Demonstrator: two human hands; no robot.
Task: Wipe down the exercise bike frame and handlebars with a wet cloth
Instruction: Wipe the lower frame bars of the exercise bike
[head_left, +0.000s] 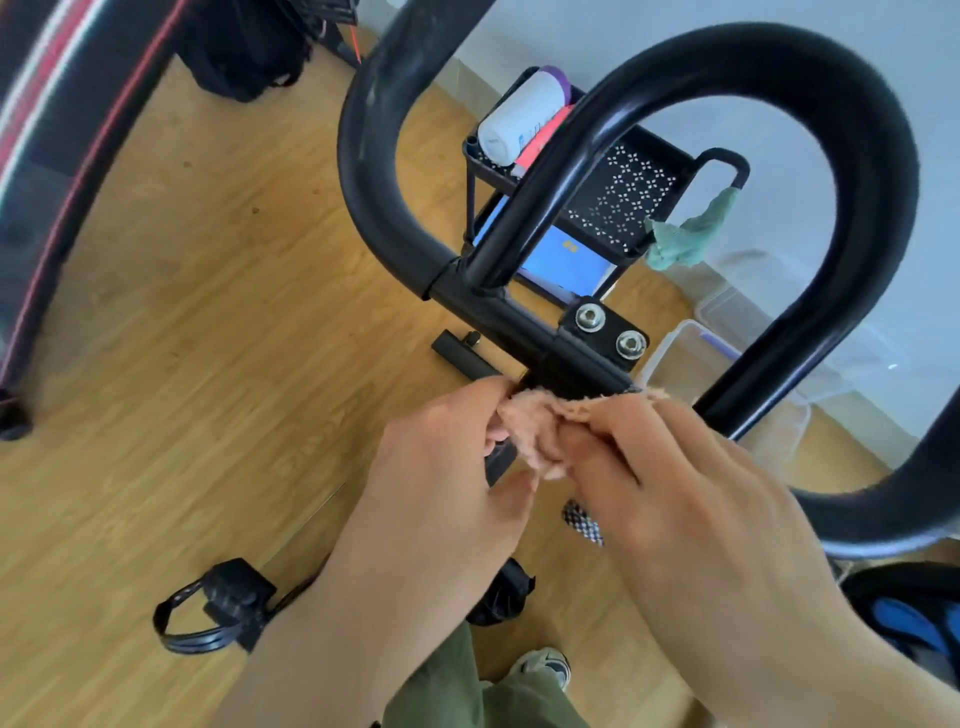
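In the head view, the left hand (441, 467) and right hand (675, 483) both pinch a bunched pink cloth (535, 436) against the near end of the black handlebar stem (561, 358). Its wetness cannot be judged. The small wad could slip from either grip, or snag on the bolts (590, 316).

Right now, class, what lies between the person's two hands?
In the head view, a bunched pink cloth lies between the left hand and right hand, pinched by both against the bike's black crossbar.

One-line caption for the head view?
Both hands, left hand and right hand, hold a pink cloth against the bike's handlebar stem.
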